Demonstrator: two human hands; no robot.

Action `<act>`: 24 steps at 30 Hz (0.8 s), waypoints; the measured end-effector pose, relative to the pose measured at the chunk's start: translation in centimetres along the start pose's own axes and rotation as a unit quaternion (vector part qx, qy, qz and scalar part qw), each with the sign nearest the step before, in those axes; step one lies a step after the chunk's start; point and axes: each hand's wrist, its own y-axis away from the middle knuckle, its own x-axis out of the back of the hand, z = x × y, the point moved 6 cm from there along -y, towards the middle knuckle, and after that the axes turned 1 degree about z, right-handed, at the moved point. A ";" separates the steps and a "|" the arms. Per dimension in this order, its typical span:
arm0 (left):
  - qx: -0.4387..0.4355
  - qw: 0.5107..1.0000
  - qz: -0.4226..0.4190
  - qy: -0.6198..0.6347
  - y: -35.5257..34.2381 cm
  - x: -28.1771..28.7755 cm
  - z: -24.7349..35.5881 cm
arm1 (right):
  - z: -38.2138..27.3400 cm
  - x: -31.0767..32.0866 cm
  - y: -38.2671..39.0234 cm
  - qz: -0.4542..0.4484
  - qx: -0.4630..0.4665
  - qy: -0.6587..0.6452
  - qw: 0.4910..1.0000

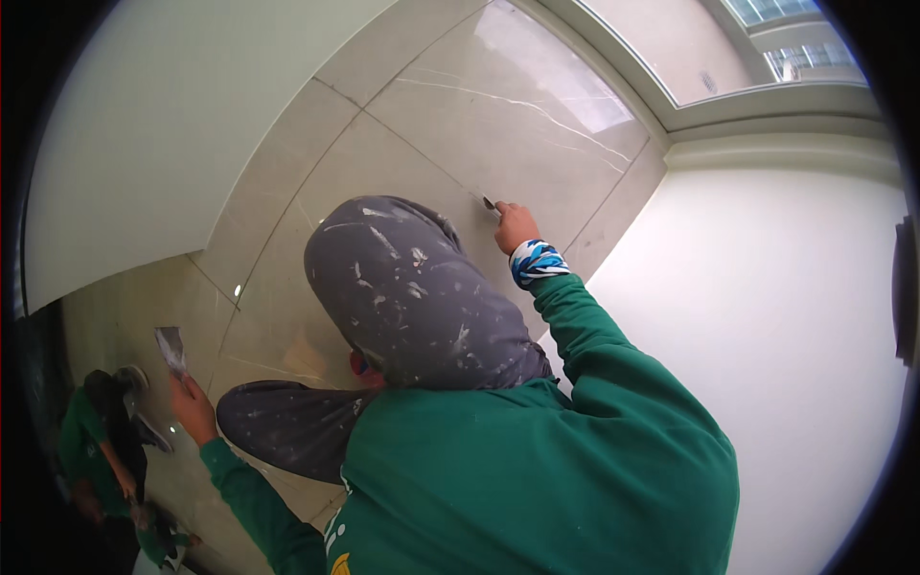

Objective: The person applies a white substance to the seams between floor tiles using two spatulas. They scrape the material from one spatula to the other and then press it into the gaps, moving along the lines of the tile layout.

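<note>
My right hand (517,228) is closed around a small narrow-bladed tool (490,204), perhaps a small putty knife; most of its handle is hidden in the fingers. Its tip meets the tiled floor (422,206) close to a grout joint. Off to the left, my left hand (195,407) grips a broad putty knife (171,350) by the handle. That wide grey blade points away from me and looks smeared, held over the tiles. A blue and white patterned cloth band (539,263) wraps my right wrist.
My paint-spotted grey trouser knee (393,278) rises between the hands. White walls (747,316) flank the floor on both sides, with a window frame (767,110) at the far right. At the lower left, people in green (91,431) appear, possibly reflected.
</note>
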 end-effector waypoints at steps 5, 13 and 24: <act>0.046 0.998 -0.030 0.028 1.0 -1.6 0.0 | -2.5 -1.6 2.2 0.090 0.058 0.083 0.991; 0.064 0.997 -0.035 0.023 1.0 -1.4 0.9 | -2.5 -1.3 0.5 0.037 0.037 0.050 0.997; 0.064 0.997 -0.038 0.028 1.2 -1.7 0.4 | -6.1 -1.3 -0.8 0.111 0.080 0.042 0.990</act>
